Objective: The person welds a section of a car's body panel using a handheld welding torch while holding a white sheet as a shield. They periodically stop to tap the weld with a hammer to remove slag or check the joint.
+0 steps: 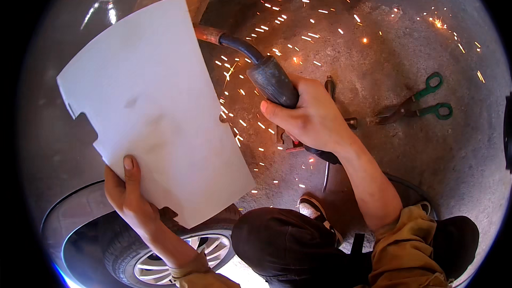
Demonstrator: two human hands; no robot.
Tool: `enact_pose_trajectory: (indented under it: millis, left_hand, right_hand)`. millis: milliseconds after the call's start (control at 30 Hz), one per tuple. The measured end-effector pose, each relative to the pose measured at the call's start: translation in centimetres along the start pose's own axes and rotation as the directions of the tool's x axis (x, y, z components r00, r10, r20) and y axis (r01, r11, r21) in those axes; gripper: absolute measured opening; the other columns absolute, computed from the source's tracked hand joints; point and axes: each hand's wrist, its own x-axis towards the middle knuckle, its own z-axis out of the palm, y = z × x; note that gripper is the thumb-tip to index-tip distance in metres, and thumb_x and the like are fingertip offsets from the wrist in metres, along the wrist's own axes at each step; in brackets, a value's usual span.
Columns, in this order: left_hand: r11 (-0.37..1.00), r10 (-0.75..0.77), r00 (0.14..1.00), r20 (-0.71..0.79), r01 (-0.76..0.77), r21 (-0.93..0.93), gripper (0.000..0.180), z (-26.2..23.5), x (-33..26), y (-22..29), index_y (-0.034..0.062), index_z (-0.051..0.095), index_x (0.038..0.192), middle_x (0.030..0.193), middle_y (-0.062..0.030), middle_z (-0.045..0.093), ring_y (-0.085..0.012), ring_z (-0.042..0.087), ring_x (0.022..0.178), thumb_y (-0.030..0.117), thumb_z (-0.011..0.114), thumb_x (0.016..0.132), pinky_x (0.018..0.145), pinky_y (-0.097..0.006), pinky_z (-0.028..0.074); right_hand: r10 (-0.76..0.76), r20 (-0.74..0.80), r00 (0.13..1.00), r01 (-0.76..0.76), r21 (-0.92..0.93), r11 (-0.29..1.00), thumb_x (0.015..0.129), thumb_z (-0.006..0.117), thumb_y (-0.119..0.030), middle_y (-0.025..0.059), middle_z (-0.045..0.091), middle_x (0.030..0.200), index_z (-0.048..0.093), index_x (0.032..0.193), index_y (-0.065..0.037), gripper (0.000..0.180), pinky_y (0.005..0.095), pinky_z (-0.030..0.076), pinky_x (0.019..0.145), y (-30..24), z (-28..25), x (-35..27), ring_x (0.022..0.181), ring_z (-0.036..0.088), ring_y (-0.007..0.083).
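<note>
Two bare hands share the work. The left hand (129,194) pinches the lower left edge of a white sheet (160,106), thumb on its near face, and holds it up like a shield; the right hand (314,117) is wrapped around the handle of a torch (273,81), whose copper-coloured nozzle goes behind the sheet's upper right edge. Many sparks (297,60) fly there, so welding seems to be the step in hand, but the sheet hides the nozzle's end and I cannot tell what it touches. I judge that the next move calls for a steady torch, with the sheet kept between the work and the eyes. Below are the knees (282,240), bent near the wheel (118,242) of a dark car (58,144). Farther down, a shoe (311,207) stands on the floor (368,37), and some tools (327,176) lie partly hidden under the right hand, possibly in the way of the foot. To the right, green-handled snips (407,109) lie apart, with sparks falling beyond them.
</note>
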Motion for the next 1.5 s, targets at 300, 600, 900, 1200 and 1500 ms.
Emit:
enact_pose_trajectory:
  millis: [300, 600, 900, 1200, 1500]
  left_hand:
    - [0.997, -0.020, 0.947, -0.321, -0.005, -0.076, 0.044, -1.7, -3.8, -0.9, -0.0047, 0.050, 0.121, 0.108, -0.0145, 0.059, -0.0199, 0.059, 0.094, 0.026, 0.060, 0.092, 0.081, -0.030, 0.048]
    - [0.993, 0.000, 0.971, -0.237, -0.028, -0.113, 0.043, -1.0, -3.6, -0.8, -0.0072, 0.049, 0.118, 0.102, -0.0159, 0.061, -0.0196, 0.060, 0.089, 0.026, 0.059, 0.093, 0.078, -0.030, 0.048]
    - [0.992, 0.027, 0.978, -0.206, -0.051, -0.114, 0.040, -0.3, -3.0, -1.0, -0.0074, 0.051, 0.114, 0.101, -0.0153, 0.061, -0.0185, 0.059, 0.088, 0.025, 0.060, 0.092, 0.078, -0.029, 0.047]
    - [0.998, 0.046, 0.991, -0.128, -0.052, -0.046, 0.042, 0.7, -2.3, -0.7, -0.0069, 0.050, 0.118, 0.105, -0.0157, 0.061, -0.0204, 0.061, 0.089, 0.025, 0.060, 0.093, 0.078, -0.031, 0.050]
    - [0.998, 0.061, 0.997, -0.056, -0.063, -0.031, 0.043, 2.1, -1.5, -0.4, -0.0079, 0.050, 0.119, 0.106, -0.0158, 0.061, -0.0201, 0.060, 0.093, 0.024, 0.061, 0.092, 0.081, -0.031, 0.049]
  right_hand:
    - [0.096, 0.045, 0.994, -0.100, 0.116, 0.988, 0.080, 0.064, -0.021, 0.0068, 0.046, 0.054, 0.052, 0.077, -0.001, 0.023, 0.0346, 0.038, 0.050, 0.1, -0.3, -0.1, 0.051, 0.045, 0.0143]
    - [0.031, 0.074, 0.997, -0.039, 0.105, 0.994, 0.085, 0.065, -0.015, -0.0027, 0.050, 0.055, 0.058, 0.091, -0.001, 0.017, 0.0237, 0.033, 0.040, 0.8, -0.2, 0.5, 0.043, 0.045, 0.0047]
    - [0.016, 0.075, 0.997, -0.025, 0.130, 0.991, 0.084, 0.064, -0.015, -0.0011, 0.049, 0.054, 0.057, 0.088, 0.000, 0.017, 0.0248, 0.033, 0.039, 0.9, -0.4, 0.5, 0.040, 0.044, 0.0058]
    - [0.039, 0.038, 0.999, -0.041, 0.050, 0.998, 0.078, 0.062, -0.019, 0.0063, 0.045, 0.053, 0.050, 0.072, -0.001, 0.023, 0.0356, 0.037, 0.049, 0.1, -0.3, 0.8, 0.049, 0.045, 0.0150]
    - [-0.017, 0.080, 0.997, 0.009, 0.099, 0.995, 0.084, 0.063, -0.017, -0.0013, 0.046, 0.050, 0.053, 0.079, -0.003, 0.018, 0.0260, 0.033, 0.039, 0.7, -0.6, 1.1, 0.040, 0.044, 0.0067]
